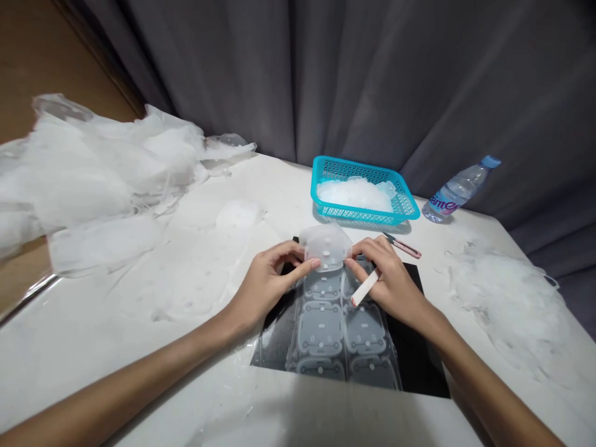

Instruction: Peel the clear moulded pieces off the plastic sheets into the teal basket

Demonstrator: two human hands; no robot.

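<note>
A translucent plastic sheet of moulded rounded pieces [331, 329] lies on a black mat [419, 366] before me. My left hand [270, 279] pinches the top piece [326, 248] of the sheet, lifted and bent up from the mat. My right hand [391, 279] holds the same piece at its right edge. A small white stick-like tool with a red tip [365, 288] is tucked in the right hand's fingers.
A teal basket [410, 208] with clear plastic pieces stands behind the mat. A pink-handled cutter [404, 246] lies beside it, a water bottle [459, 189] farther right. Crumpled clear plastic [93, 180] heaps at left; scraps [507, 298] lie at right. Grey curtain behind.
</note>
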